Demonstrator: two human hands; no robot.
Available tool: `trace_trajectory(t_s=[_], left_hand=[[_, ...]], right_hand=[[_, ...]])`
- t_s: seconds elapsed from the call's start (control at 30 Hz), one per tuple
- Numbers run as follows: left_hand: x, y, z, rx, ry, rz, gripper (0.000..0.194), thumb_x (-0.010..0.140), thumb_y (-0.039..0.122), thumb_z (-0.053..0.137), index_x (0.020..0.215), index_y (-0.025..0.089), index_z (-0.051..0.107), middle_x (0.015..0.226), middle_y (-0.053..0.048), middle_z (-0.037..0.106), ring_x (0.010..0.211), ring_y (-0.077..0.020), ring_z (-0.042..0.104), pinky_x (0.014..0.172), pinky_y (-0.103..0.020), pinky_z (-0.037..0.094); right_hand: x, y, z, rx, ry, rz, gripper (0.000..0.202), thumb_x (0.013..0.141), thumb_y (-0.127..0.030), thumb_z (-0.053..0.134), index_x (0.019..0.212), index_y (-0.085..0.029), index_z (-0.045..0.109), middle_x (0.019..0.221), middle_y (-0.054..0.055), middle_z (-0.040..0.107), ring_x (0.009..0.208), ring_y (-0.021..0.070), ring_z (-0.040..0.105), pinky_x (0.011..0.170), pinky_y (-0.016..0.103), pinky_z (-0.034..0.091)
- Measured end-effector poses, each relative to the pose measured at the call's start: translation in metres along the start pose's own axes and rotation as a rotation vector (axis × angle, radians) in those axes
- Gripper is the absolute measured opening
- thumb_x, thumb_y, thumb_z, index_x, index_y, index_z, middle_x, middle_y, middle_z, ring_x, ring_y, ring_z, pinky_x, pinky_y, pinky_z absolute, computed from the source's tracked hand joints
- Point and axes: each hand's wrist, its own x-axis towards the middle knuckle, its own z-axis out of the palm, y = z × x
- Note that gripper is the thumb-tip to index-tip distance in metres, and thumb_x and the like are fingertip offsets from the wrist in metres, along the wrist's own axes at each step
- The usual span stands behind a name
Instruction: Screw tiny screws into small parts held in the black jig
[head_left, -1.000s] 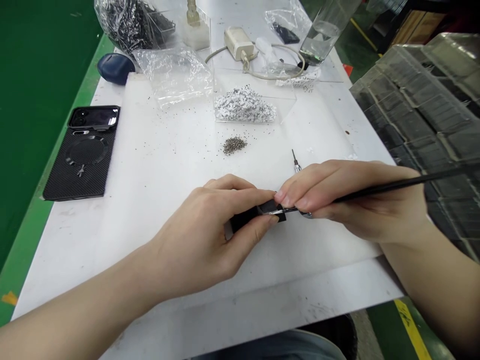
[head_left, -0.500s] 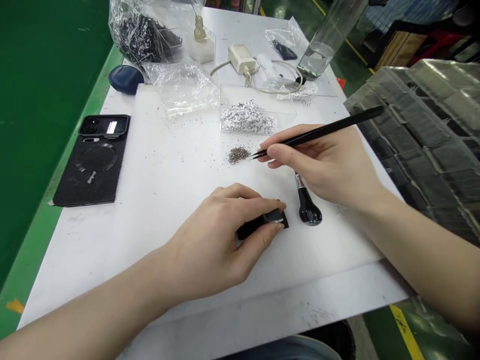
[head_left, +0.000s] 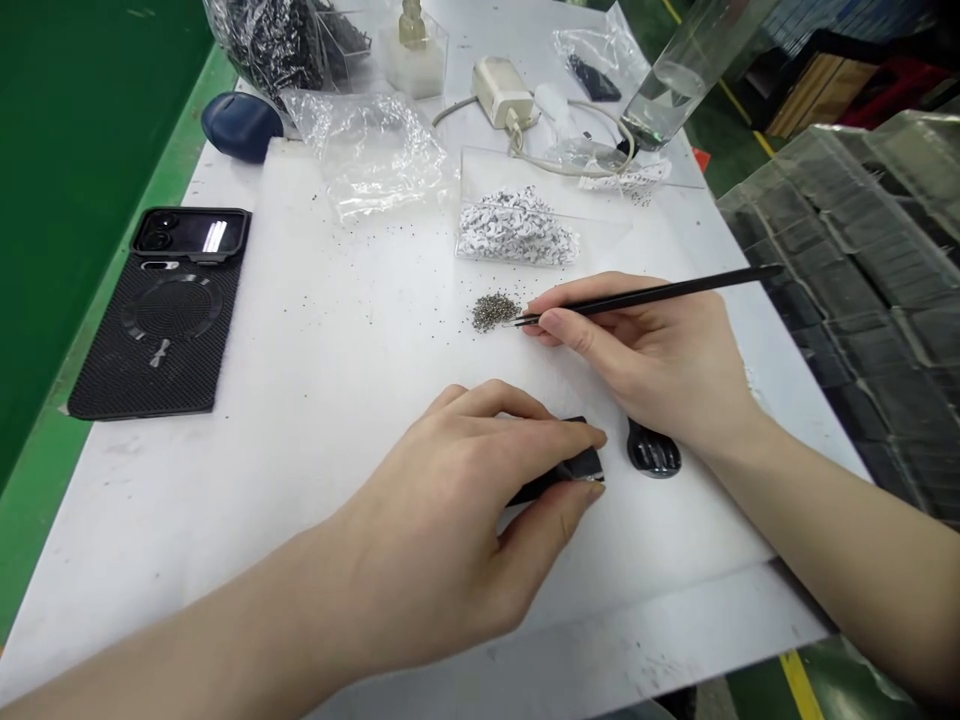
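Note:
My left hand is closed around a small black block-like part low over the white mat. Its fingers hide much of that part. Black tweezers lie in the pinch of my right hand, their tips at the right edge of a pile of tiny metallic pieces. I cannot make out whether the tips hold a piece. Under my right wrist, the black rounded handle of a tool sticks out; the rest of it is hidden by the hand.
Behind the pile stands a clear tray of small white pieces. A phone lies on the left, with a dark blue object beyond it. A charger with cable and plastic bags are at the back. Stacked clear boxes stand at the right.
The tweezers now lie flatter, and my right hand covers more of the black-handled tool. My left hand still grips the black part. The whole view has shifted slightly.

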Motion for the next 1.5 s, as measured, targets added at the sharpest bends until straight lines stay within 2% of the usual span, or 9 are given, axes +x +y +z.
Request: trace_trajectory(t_s=[0.2,0.63,0.77,1.07,1.37,1.5], left_hand=[[-0.002,-0.0017,0.002,-0.008,0.015,0.011,0.027,0.102,0.018,0.06,0.124,0.015,0.075,0.109,-0.003,0.083,0.109,-0.0206,0.071,0.097,-0.037,0.058],[-0.0028,0.0002,0.0006,-0.003,0.019,0.004,0.026,0.102,0.018,0.061,0.124,0.017,0.075,0.113,-0.003,0.083,0.108,-0.0204,0.073,0.1,-0.037,0.058],[-0.0018,-0.0016,0.0013,-0.003,0.014,0.006,0.026,0.102,0.018,0.061,0.122,0.014,0.076,0.109,-0.004,0.083,0.106,-0.0206,0.072,0.097,-0.037,0.058],[-0.0023,-0.0021,0.003,0.01,0.03,0.022,0.027,0.102,0.019,0.06,0.123,0.012,0.076,0.11,-0.005,0.083,0.107,-0.0202,0.073,0.098,-0.037,0.057],[-0.0015,-0.0027,0.0048,0.012,0.039,0.026,0.026,0.102,0.02,0.06,0.122,0.016,0.076,0.11,-0.005,0.084,0.105,-0.0223,0.074,0.098,-0.04,0.06],[-0.0016,-0.0033,0.0042,0.009,0.032,0.026,0.026,0.102,0.019,0.061,0.122,0.015,0.076,0.109,-0.005,0.084,0.106,-0.0218,0.074,0.098,-0.039,0.059]], right_hand=[[-0.0013,0.0029,0.0002,-0.01,0.008,-0.001,0.005,0.091,-0.025,0.081,0.095,-0.024,0.084,0.096,0.0,0.085,0.088,0.0192,0.081,0.079,0.032,0.067],[0.001,0.0051,0.0003,0.059,-0.005,0.001,0.006,0.09,-0.022,0.081,0.094,-0.025,0.084,0.096,-0.001,0.085,0.089,0.0193,0.082,0.084,0.033,0.068],[0.0006,0.0069,-0.0017,0.052,-0.022,0.003,0.006,0.09,-0.027,0.081,0.095,-0.026,0.084,0.098,-0.001,0.085,0.091,0.0203,0.082,0.084,0.035,0.068],[0.0013,0.006,-0.0047,0.071,-0.002,0.018,0.006,0.092,-0.027,0.08,0.094,-0.023,0.083,0.089,0.0,0.084,0.084,0.0179,0.082,0.079,0.03,0.069],[0.0001,0.0068,-0.0052,0.016,-0.005,-0.014,0.005,0.091,-0.025,0.08,0.095,-0.025,0.084,0.095,0.0,0.085,0.089,0.0208,0.082,0.082,0.034,0.069],[0.0,0.0085,-0.0054,0.038,-0.011,-0.008,0.006,0.091,-0.027,0.08,0.095,-0.025,0.084,0.096,-0.001,0.085,0.09,0.0192,0.082,0.083,0.032,0.067]])
